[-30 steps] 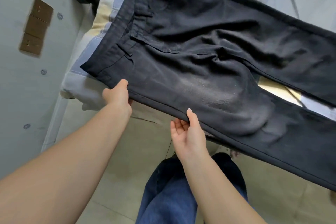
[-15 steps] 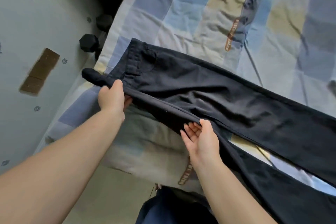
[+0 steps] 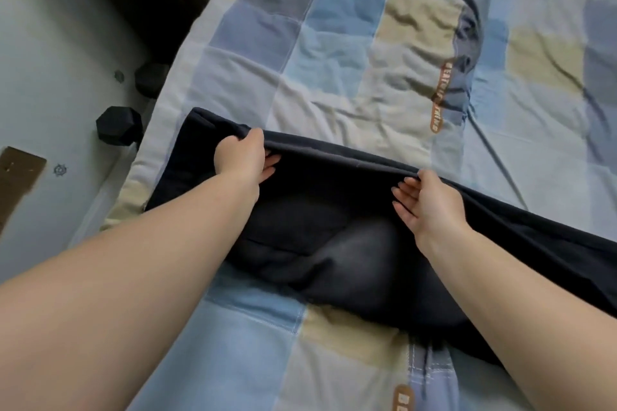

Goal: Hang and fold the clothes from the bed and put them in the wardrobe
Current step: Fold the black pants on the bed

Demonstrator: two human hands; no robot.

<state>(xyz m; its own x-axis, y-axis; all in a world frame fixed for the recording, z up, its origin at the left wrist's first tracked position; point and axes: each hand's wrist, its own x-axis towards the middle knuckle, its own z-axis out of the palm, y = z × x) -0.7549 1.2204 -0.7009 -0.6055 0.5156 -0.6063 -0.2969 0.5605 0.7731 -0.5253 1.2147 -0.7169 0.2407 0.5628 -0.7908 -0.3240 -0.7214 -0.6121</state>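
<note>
While folding lengthwise on bed [image 3: 384, 53]: trousers [image 3: 334, 243], far edge pinched by left hand [image 3: 242, 157] and right hand [image 3: 427, 202].

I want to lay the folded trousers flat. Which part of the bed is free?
The quilt is bare beyond the far edge of the trousers, toward the top of the view, and also on the near strip below them. The middle is crowded: the trousers lie there, and the left hand and right hand hold their edge.

Trousers [image 3: 334, 243] on bed [image 3: 367, 60]; dumbbells [image 3: 119, 125], seemingly, on floor [image 3: 50, 60] left of bed.
</note>
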